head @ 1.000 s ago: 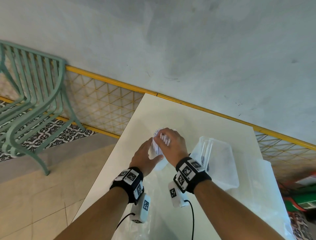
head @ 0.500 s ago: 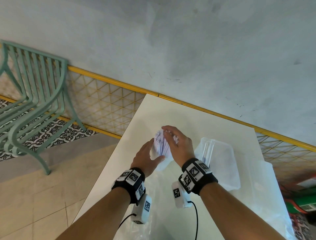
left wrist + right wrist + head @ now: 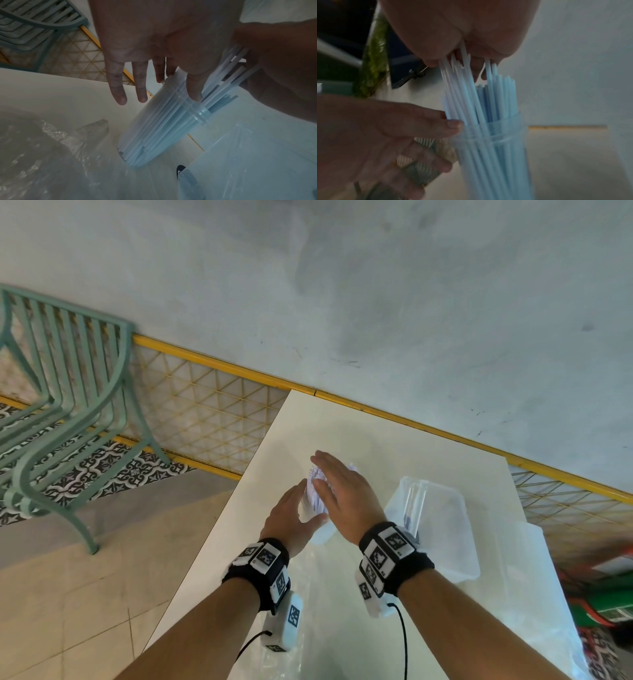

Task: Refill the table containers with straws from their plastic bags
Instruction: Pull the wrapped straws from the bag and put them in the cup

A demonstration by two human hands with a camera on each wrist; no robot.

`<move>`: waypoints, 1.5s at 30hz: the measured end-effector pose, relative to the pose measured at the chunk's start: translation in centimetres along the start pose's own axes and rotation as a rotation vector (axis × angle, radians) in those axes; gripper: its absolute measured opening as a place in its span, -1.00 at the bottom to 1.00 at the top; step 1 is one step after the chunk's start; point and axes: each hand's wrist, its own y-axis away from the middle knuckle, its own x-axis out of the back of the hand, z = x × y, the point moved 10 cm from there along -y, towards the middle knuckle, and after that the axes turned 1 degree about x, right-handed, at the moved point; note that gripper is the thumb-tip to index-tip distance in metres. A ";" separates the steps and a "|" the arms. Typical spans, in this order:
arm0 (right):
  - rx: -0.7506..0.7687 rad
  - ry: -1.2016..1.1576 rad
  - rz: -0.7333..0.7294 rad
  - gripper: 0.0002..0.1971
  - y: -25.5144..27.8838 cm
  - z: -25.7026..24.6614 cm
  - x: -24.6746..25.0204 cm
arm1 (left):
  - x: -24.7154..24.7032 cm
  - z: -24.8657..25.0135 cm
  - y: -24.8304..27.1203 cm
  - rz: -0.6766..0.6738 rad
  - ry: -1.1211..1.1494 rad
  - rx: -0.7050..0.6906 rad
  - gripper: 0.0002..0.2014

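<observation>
Straws, thin pale-blue plastic point(image 3: 315, 491): head view, bunched upright in a clear plastic cup-shaped container point(image 3: 320, 534) on the white tabletop point(image 3: 342, 433), between both hands. Left hand point(image 3: 291, 517), fingers relaxed and straight, rests against the container's side. Right hand point(image 3: 342, 491), flat and open, palm on the straw tops, holds nothing. Just right: a crinkled clear plastic bag point(image 3: 435, 525) lying on the tabletop.

Left wrist view: straws point(image 3: 154, 128) fill the container point(image 3: 197, 115); several tops stand higher than the rest under the right hand point(image 3: 274, 60). Left hand fingers point(image 3: 118, 88) extended, thumb at the rim.

Right wrist view: right hand palm point(image 3: 462, 33) touches the tallest straws point(image 3: 479, 108); left hand thumb point(image 3: 450, 123) presses at the container rim point(image 3: 505, 135).

Handling note, judged: press straight down with a flat palm, gently, so tall straws seat level without buckling; brace the container low and firm against tipping; splayed straws may slip outside the rim.
</observation>
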 end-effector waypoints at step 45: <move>-0.027 -0.108 0.283 -0.75 0.3 1.8 2.1 | 0.3 -0.3 0.0 -0.008 -0.016 0.031 -0.24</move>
